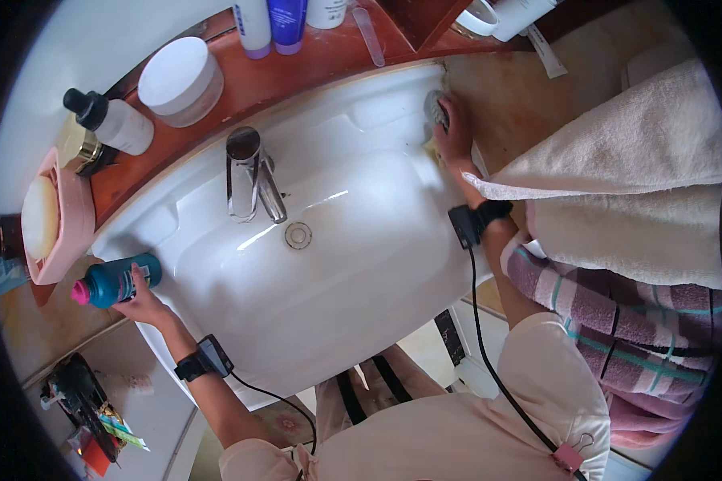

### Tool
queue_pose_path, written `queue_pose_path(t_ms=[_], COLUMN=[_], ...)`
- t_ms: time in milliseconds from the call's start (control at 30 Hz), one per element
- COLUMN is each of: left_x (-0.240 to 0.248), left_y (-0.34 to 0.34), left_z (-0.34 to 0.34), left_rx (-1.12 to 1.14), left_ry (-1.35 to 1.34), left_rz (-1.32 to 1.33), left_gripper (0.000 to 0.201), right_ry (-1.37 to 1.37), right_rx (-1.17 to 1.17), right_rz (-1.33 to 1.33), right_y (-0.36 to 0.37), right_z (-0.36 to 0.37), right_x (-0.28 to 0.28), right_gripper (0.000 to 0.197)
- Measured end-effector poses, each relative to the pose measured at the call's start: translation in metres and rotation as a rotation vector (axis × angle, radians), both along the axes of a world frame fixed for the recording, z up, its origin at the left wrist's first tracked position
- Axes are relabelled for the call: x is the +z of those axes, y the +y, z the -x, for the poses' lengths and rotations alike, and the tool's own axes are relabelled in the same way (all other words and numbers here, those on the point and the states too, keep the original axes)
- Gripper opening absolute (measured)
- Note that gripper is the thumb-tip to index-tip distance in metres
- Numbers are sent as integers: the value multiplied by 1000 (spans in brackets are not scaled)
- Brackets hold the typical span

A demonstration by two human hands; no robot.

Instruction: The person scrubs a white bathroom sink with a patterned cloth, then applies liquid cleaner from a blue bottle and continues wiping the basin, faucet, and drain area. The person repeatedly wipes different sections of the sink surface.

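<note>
My left hand (142, 302) is wrapped round a teal bottle (104, 280) with a pink cap, at the left end of the white washbasin (297, 321). The bottle stands or is held there with its cap toward the left; I cannot tell whether its base rests on the rim. At the basin's far right corner, my right hand (455, 135) closes on a small grey, rough-looking scrubber (438, 107), partly hidden by the fingers. A chrome tap (253, 164) rises from the back rim above the round drain (298, 236).
A reddish-brown shelf (273, 84) behind the basin carries a white-lidded jar (180, 80), a dropper bottle (112, 122) and several tubes. On the left is a pink soap dish (70, 216) with soap. Cream (618, 144) and plaid towels (634, 313) hang beside my right arm.
</note>
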State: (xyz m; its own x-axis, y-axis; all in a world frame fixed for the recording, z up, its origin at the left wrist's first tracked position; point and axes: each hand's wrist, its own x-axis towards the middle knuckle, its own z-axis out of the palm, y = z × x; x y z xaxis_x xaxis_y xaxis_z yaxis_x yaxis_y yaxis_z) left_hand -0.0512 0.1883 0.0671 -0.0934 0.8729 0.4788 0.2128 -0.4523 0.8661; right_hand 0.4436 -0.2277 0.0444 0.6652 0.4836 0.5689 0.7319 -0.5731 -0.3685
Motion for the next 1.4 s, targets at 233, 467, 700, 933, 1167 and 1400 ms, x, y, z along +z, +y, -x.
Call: queue_pose_path(t_ms=[233, 467, 700, 933, 1167, 1400], left_x=[-4, -7, -24, -29, -38, -34], left_y=[0, -51, -105, -122, -141, -160], left_z=[6, 33, 36, 3, -34, -60], left_rx=[11, 193, -29, -185, -413, -514], left_ry=[-59, 162, 57, -25, 6, -4], left_rz=[164, 39, 237, 372, 471, 497], left_gripper=[69, 53, 34, 34, 30, 28], right_ry=[327, 426, 153, 158, -128, -64], right_rx=[105, 134, -199, 201, -178, -212], right_rz=[95, -230, -232, -269, -120, 99], right_y=[30, 27, 45, 74, 56, 49], right_z=[45, 51, -53, 1, -47, -60], right_x=[-10, -2, 20, 11, 29, 18], right_gripper=[47, 40, 40, 43, 45, 50])
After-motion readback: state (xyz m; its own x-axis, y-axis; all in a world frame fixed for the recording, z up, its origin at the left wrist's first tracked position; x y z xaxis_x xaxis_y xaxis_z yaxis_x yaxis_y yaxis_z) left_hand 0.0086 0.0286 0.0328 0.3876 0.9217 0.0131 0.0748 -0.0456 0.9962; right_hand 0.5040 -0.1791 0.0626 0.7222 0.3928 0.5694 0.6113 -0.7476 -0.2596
